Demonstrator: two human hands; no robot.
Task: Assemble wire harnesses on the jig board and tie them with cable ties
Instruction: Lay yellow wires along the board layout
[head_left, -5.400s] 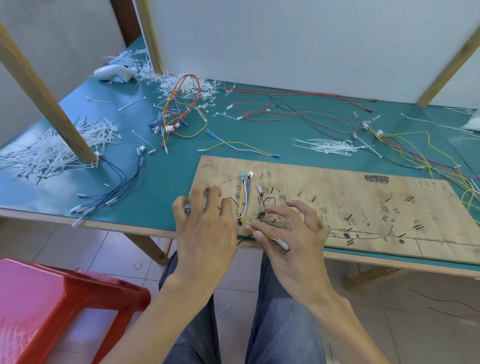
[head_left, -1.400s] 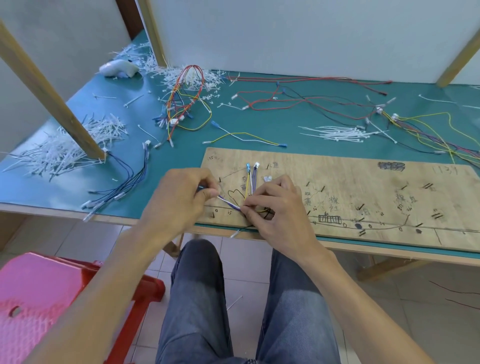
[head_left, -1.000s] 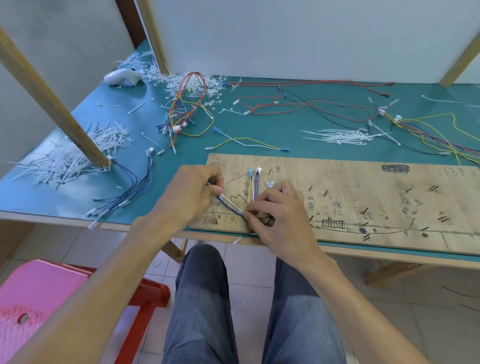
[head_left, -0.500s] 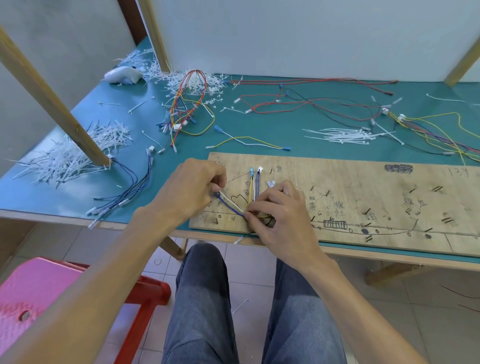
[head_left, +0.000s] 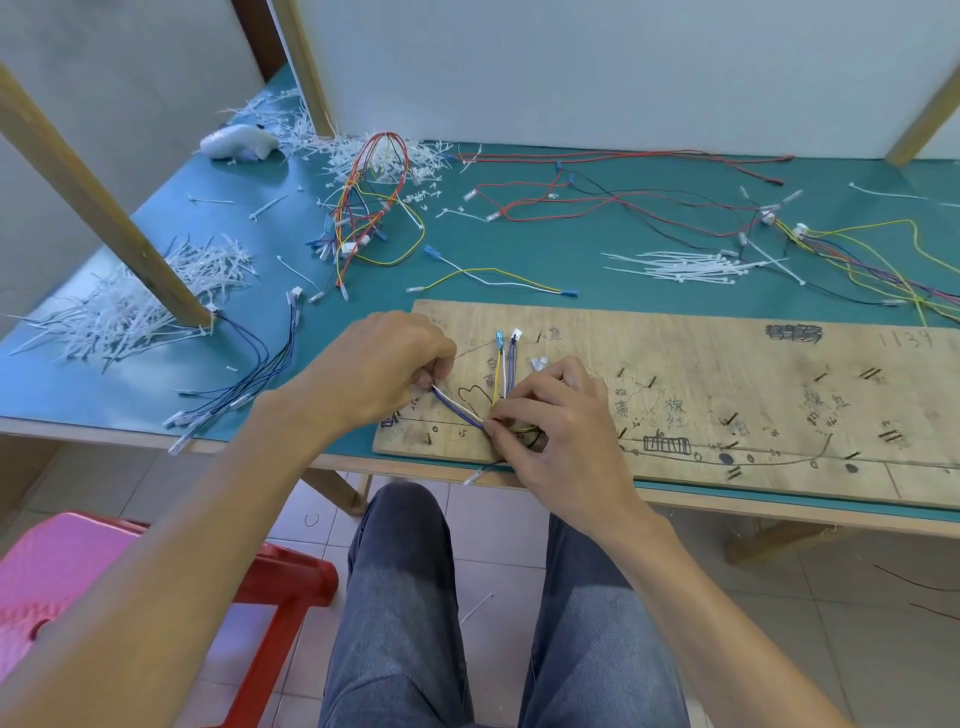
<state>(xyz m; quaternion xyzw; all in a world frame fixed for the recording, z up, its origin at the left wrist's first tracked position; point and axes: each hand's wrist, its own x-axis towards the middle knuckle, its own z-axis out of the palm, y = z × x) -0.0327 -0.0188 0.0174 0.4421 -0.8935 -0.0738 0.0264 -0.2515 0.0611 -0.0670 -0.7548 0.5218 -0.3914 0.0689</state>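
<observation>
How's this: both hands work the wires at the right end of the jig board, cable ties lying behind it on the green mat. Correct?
Wrong end. In the head view the left hand and right hand hold the wires at the left end of the jig board. The cable ties do lie behind it on the green mat.

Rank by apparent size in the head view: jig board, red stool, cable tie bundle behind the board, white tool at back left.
1. jig board, cut off at right.
2. red stool, partly out of frame and nearer, so unsure.
3. cable tie bundle.
4. white tool, farthest back.
</observation>
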